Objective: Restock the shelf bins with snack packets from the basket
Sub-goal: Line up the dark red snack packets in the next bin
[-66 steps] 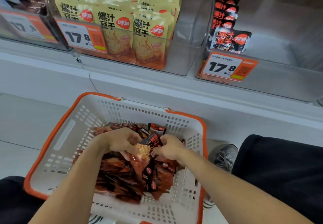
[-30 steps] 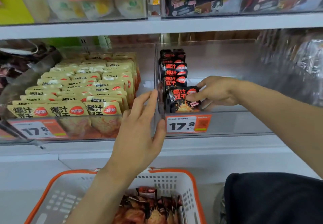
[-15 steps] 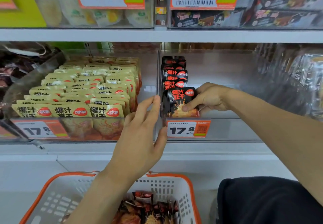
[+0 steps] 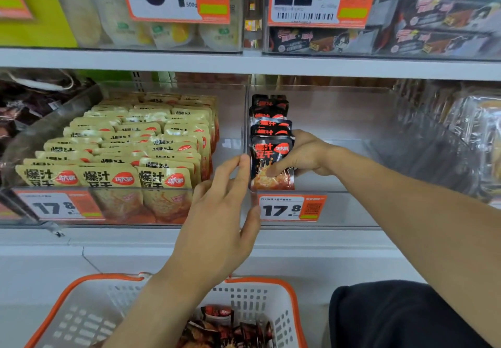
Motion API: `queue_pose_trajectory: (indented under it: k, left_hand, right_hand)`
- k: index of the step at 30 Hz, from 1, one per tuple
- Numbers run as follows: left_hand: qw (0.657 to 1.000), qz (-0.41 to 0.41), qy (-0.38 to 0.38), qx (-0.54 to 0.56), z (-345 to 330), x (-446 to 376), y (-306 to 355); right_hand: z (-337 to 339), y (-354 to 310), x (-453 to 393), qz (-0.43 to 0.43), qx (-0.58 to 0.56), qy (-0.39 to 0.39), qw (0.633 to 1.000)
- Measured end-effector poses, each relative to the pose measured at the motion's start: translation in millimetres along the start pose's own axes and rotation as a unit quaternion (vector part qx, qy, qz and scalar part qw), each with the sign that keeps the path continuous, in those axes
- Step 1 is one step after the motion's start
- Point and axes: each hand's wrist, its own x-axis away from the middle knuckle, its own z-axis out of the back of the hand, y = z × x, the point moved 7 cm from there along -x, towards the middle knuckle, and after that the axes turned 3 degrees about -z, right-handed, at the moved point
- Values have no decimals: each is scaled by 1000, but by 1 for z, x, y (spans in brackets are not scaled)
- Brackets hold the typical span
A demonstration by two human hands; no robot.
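A row of black snack packets (image 4: 269,122) stands along the left wall of a clear shelf bin (image 4: 352,209). My right hand (image 4: 306,155) reaches into that bin and grips the front black packet (image 4: 271,163), thumb on its face. My left hand (image 4: 219,212) rests on the bin's front left corner, fingers spread against the clear wall and thumb by the 17.8 price tag (image 4: 291,208). Below, the white basket with an orange rim (image 4: 81,307) holds more dark red and black packets (image 4: 225,328).
The neighbouring bin on the left is packed with yellow packets (image 4: 130,152). The right part of the black-packet bin shows bare floor. An upper shelf (image 4: 244,62) carries other goods with 6.9 and 22.8 tags. My dark-clothed knee (image 4: 401,315) is at lower right.
Both hands left the basket and rose to the shelf. My right hand has set a black packet at the front of the row; my left hand went to the bin's corner.
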Motion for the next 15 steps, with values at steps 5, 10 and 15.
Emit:
queue_pose_trajectory:
  k: [5, 10, 15]
  left_hand:
    - [1000, 1, 6, -9, -1, 0, 1]
    - [1000, -3, 5, -13, -2, 0, 0]
    - [1000, -10, 10, -16, -1, 0, -1]
  right_hand:
    - [12, -7, -14, 88, -50, 89, 991]
    - [34, -31, -13, 182, 52, 225, 956]
    - [31, -18, -21, 178, 61, 187, 964]
